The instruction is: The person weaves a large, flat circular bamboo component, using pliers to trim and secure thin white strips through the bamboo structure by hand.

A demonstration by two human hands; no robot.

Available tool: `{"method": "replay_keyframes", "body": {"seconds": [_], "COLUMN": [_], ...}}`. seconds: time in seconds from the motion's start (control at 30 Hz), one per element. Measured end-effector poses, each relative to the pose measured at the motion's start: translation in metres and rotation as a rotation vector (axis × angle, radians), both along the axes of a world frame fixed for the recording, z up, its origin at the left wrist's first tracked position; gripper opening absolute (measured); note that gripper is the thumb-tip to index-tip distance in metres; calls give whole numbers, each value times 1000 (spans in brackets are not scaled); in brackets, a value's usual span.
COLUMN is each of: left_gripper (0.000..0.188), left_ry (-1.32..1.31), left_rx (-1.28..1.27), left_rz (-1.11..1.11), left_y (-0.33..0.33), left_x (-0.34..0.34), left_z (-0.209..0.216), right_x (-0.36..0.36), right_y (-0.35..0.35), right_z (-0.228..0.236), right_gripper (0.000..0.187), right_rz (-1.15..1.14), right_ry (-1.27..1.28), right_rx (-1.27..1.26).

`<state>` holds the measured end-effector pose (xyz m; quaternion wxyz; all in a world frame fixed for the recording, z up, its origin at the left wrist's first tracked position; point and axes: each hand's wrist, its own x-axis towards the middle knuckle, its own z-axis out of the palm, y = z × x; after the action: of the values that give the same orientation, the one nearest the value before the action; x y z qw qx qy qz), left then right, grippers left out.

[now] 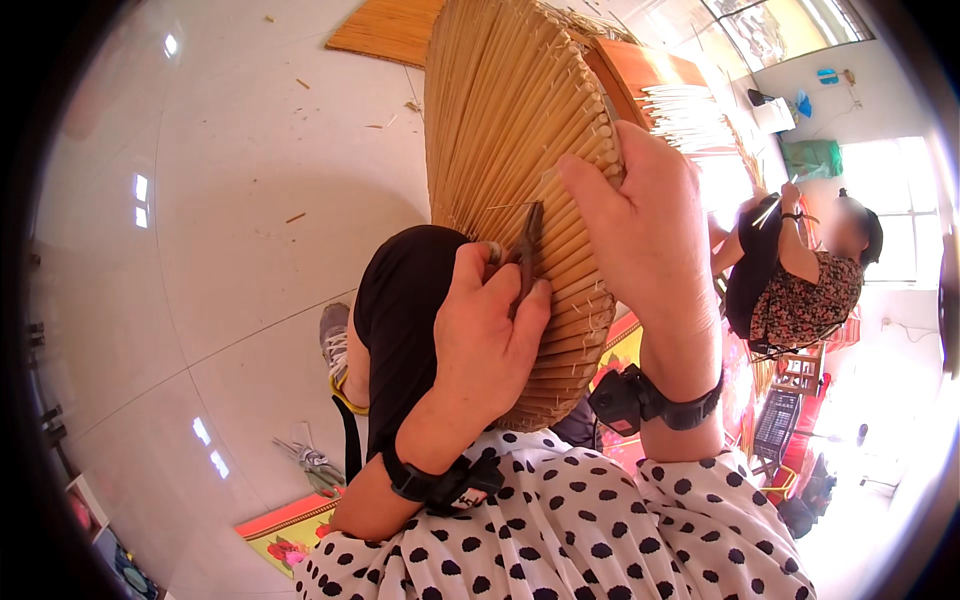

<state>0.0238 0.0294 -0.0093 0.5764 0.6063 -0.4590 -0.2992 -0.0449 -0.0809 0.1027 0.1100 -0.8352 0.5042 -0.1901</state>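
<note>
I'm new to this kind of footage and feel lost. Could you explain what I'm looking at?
There is no machine here: someone is working bare-handed. The one picture comes from a wide camera worn on that person's head, looking down, so straight edges bend near the rim. The left hand holds a dark metal tool over a ribbed, straw-coloured piece; the right hand grips that piece's edge. Each wrist wears a black strapped device. Small scraps lie on the pale tiled floor. At right, another person is seated.

Left hand (485, 340) at centre, fingers (503, 288) curled inward; right hand (655, 225) right of centre, bent in a grip, thumb (590, 188) stretched toward the upper left.
</note>
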Motion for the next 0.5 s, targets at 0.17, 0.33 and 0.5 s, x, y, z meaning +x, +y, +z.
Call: {"method": "replay_keyframes", "body": {"seconds": [0.17, 0.33, 0.5], "left_gripper": [20, 17, 15], "left_ry": [27, 55, 129], "left_rx": [11, -69, -105], "left_rz": [-15, 31, 63], "left_y": [0, -1, 0], "left_x": [1, -4, -5], "left_z": [3, -6, -4], "right_x": [0, 4, 4], "right_y": [1, 6, 4], "right_z": [0, 2, 2], "right_gripper": [23, 24, 23], "right_rz": [-12, -35, -17], "right_ry": [9, 44, 42], "right_rx": [5, -17, -41]}}
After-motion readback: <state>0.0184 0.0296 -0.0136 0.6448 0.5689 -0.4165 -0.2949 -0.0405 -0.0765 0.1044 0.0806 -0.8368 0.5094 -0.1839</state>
